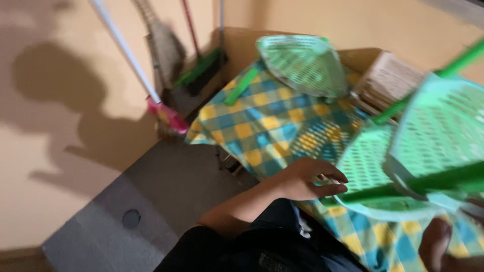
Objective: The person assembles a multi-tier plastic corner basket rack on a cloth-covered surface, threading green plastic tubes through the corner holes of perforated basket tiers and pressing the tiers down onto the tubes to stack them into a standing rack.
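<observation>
Covering the desk (262, 126) is a blue-and-yellow checked cloth, set against tan walls where brooms (166, 108) lean in the corner. Left hand (307, 179), open with fingers loosely curled, rests on the cloth just beside a green mesh basket (368, 171). Right hand (446, 247) is blurred below the baskets; grip indeterminate.

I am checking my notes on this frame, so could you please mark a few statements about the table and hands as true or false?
1. The tablecloth is checked in blue and yellow. True.
2. The left hand reaches toward a green mesh paddle. True.
3. The brooms lie flat on the table. False: they lean against the wall.
4. The paddle at the far end is red. False: it is green.
5. The right hand shows clearly. False: it is blurred at the edge.
</observation>
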Action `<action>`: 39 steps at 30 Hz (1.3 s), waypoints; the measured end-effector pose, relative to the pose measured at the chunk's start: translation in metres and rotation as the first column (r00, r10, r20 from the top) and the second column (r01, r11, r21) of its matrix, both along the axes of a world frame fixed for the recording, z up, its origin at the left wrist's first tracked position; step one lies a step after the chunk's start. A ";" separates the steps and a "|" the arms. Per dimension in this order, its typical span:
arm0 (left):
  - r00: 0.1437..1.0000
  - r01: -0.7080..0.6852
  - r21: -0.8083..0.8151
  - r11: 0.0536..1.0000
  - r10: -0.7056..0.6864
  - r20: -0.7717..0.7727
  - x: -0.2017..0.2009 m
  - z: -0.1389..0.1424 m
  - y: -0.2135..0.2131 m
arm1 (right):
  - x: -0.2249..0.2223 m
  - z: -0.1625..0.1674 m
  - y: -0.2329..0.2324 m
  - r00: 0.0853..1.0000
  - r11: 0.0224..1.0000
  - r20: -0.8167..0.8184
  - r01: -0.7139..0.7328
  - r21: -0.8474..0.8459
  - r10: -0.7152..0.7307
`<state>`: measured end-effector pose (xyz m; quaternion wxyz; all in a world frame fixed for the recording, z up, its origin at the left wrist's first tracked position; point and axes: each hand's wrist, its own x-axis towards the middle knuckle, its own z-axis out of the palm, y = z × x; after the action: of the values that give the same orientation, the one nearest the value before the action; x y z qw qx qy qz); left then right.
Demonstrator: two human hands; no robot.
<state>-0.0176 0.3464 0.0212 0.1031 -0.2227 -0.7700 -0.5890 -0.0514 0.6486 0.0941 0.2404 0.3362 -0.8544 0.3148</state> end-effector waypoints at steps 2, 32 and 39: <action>0.997 -0.081 0.007 0.997 0.081 -0.014 0.009 -0.003 -0.017 | 0.004 -0.004 -0.007 1.000 0.997 -0.007 -0.012 0.070 0.012; 0.474 -0.859 -0.269 0.435 0.875 -0.101 -0.021 -0.119 -0.213 | -0.100 -0.166 -0.369 0.917 0.912 0.205 -0.377 0.162 0.343; 0.431 -0.832 -0.419 0.364 0.899 -0.073 -0.058 -0.132 -0.238 | -0.132 -0.180 -0.403 0.899 0.904 0.239 -0.406 0.134 0.368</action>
<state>-0.0753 0.1089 -0.1106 0.2853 0.2515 -0.8770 -0.2937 -0.1837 0.2453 -0.0859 0.0509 0.4853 -0.8155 0.3112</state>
